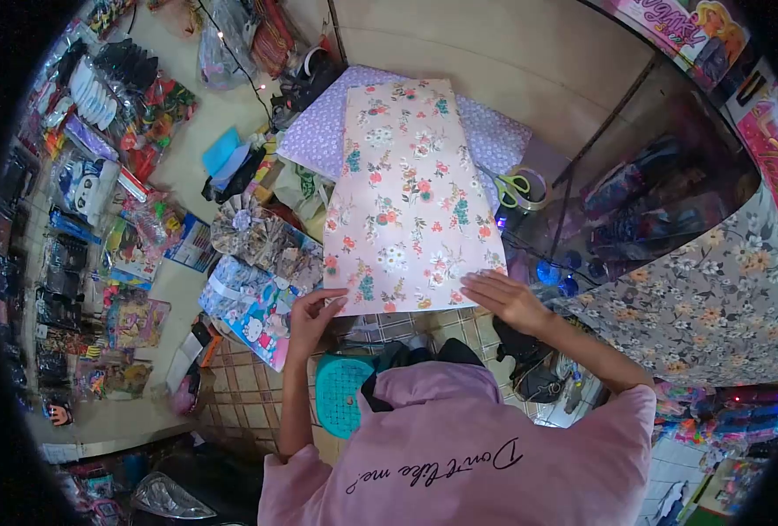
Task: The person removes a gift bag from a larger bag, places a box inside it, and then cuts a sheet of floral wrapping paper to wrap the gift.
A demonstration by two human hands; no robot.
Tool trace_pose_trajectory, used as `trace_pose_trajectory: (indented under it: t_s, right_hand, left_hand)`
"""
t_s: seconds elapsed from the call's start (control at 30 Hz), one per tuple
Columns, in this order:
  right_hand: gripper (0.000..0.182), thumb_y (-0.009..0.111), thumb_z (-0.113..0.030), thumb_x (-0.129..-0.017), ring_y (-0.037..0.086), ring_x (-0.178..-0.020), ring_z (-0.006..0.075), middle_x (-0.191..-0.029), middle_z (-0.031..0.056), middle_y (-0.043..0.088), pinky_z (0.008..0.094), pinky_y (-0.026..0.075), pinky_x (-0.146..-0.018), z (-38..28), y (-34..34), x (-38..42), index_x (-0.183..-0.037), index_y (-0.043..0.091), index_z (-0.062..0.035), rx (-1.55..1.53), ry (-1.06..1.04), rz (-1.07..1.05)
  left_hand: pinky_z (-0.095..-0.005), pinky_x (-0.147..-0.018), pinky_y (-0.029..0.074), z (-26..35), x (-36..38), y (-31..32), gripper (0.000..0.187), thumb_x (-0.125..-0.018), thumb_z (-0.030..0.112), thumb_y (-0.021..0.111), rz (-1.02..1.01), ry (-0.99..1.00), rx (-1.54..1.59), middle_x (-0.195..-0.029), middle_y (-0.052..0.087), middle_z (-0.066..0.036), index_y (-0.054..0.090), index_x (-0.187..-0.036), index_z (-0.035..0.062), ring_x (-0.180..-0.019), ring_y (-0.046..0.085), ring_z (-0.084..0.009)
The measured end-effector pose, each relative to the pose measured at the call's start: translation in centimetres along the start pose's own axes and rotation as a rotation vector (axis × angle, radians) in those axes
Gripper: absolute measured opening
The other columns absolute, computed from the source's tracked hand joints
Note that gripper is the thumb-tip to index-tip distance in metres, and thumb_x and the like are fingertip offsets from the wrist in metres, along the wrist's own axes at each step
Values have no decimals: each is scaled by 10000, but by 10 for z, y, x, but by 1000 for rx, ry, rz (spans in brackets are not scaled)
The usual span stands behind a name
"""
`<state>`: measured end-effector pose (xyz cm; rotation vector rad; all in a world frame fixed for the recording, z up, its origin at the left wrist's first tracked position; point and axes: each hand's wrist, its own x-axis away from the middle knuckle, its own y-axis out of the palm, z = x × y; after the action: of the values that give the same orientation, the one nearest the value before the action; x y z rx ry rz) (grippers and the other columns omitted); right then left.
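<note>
A pink floral sheet of paper (pixel 411 202) lies spread out in front of me, over a purple patterned sheet (pixel 314 131). My left hand (pixel 315 317) pinches the sheet's near left corner between thumb and fingers. Flat on the near right corner rests my right hand (pixel 510 302), its fingers stretched out towards the left. Green-handled scissors (pixel 513 188) and a roll of tape (pixel 533 186) are beside the sheet's right edge.
Left of the sheet are a floral rosette bundle (pixel 257 232) and a Hello Kitty package (pixel 262 320). Packaged goods hang at the far left. Grey floral fabric (pixel 696 298) spreads at the right. A teal stool (pixel 336 394) stands below.
</note>
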<state>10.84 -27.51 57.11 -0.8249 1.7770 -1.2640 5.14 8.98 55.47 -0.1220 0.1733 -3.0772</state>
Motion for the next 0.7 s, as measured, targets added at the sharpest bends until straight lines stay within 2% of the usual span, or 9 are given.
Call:
trace_pose_trajectory:
  t_s: [0.07,0.17,0.27,0.3,0.4,0.5,0.6,0.7]
  right_hand:
    - [439,519,-92,-758,473,-1187,244,-1238,92,515,377,389,-1008,6,-1,8,-1192,528,-30,-23,-17,78]
    - [398,544,-102,-753,499,-1144,264,-1142,88,547,377,430,-953,12,5,20,-1144,553,-27,-25,-18,125]
    - [369,582,-138,-745,532,-1078,252,-1061,67,564,368,455,-892,12,9,22,-1102,577,-44,-8,-13,170]
    - [366,594,-152,-741,538,-1061,242,-1048,56,567,360,456,-878,12,10,22,-1093,584,-54,-7,2,176]
    - [338,621,-181,-734,549,-1011,220,-1026,26,573,344,449,-857,4,5,13,-1059,606,-88,63,15,206]
    - [306,634,-183,-737,552,-994,215,-1016,11,579,348,432,-865,-1,6,7,-1036,623,-119,143,-6,229]
    - [293,643,-180,-739,553,-990,206,-1012,10,585,362,419,-869,4,7,8,-1029,634,-140,182,-36,193]
    - [289,645,-182,-739,549,-996,198,-1006,17,589,360,411,-863,5,7,9,-1025,640,-141,142,3,194]
  left_hand:
    - [-198,-597,422,3,1,-5,263,-773,87,698,-35,18,-36,-908,637,-37,658,-1022,13,-735,535,-51]
    - [-289,-789,451,23,6,-10,389,-703,126,749,-149,143,-463,-1118,576,-121,653,-1079,92,-956,564,-182]
    - [-454,-967,344,38,16,6,467,-622,180,787,45,529,-1003,-1308,422,-157,663,-1072,191,-1193,410,-330]
    - [-519,-1013,265,30,16,7,466,-619,179,774,53,513,-971,-1360,345,-155,660,-1069,226,-1271,287,-386]
    - [-476,-1000,291,13,14,9,427,-666,184,724,136,655,-1059,-1300,424,-122,646,-1085,211,-1223,362,-362]
    - [-447,-951,336,-2,5,2,347,-693,133,676,49,813,-1090,-1211,509,-71,669,-1034,196,-1179,411,-305]
    - [-410,-893,355,0,6,-1,284,-703,106,650,61,812,-977,-1106,563,-28,698,-972,184,-1091,455,-257]
    - [-382,-865,343,6,4,-2,256,-683,108,665,65,750,-936,-1071,562,-22,716,-924,178,-1028,464,-247]
